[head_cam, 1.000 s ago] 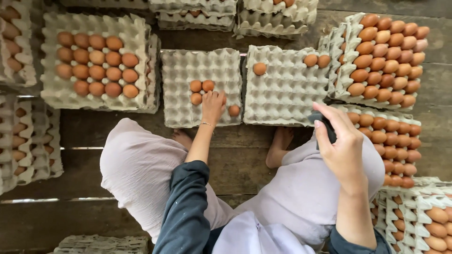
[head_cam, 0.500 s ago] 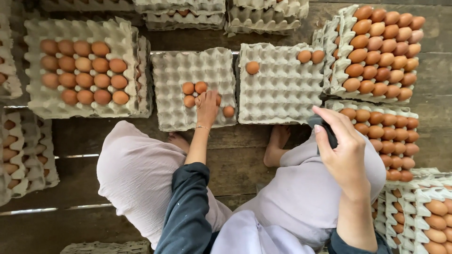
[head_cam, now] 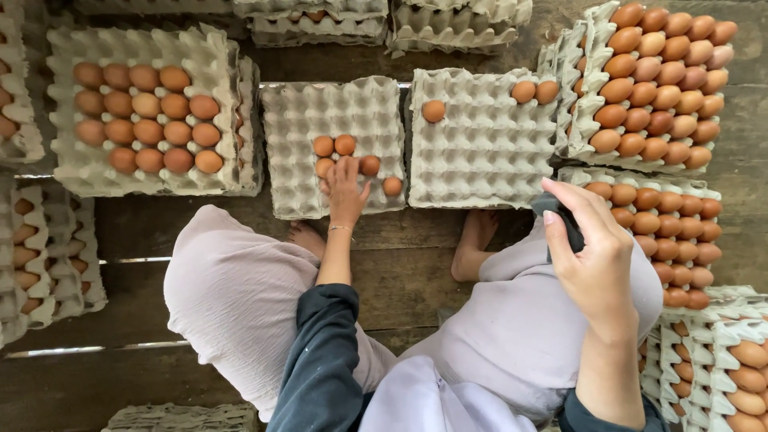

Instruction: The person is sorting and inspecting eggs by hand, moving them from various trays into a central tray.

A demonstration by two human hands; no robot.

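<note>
1. Head view, looking straight down on a squatting person: pale trousers over both knees, bare feet on a dark wooden plank floor [head_cam: 416,272], dark sleeves on both arms.
2. Left hand [head_cam: 346,190] stretched forward over the middle grey egg tray [head_cam: 304,120], fingers loosely together and curled down over the cups near the tray's front edge; whether an egg sits under the fingers, cannot tell.
3. Small cluster of brown eggs [head_cam: 334,146] just beyond and beside those fingertips, with two more eggs right of the hand; rest of that tray bare cups.
4. Right hand [head_cam: 596,260] raised above the right knee, fingers closed round a small dark object [head_cam: 560,216], thumb side toward the camera; kind of object unclear.
5. Second grey tray [head_cam: 480,160] touching the middle one on its right, holding one lone egg near its top left and two at its top right corner.
6. Full tray of brown eggs [head_cam: 656,88] at the upper right, tilted on a stack; another filled tray [head_cam: 672,240] below it, just beside the right hand.
7. Far left: nearly full tray [head_cam: 144,120] on a stack, well apart from the left hand, with further stacks at the left edge.
8. More filled trays at the lower right corner; empty stacks along the top edge.
</note>
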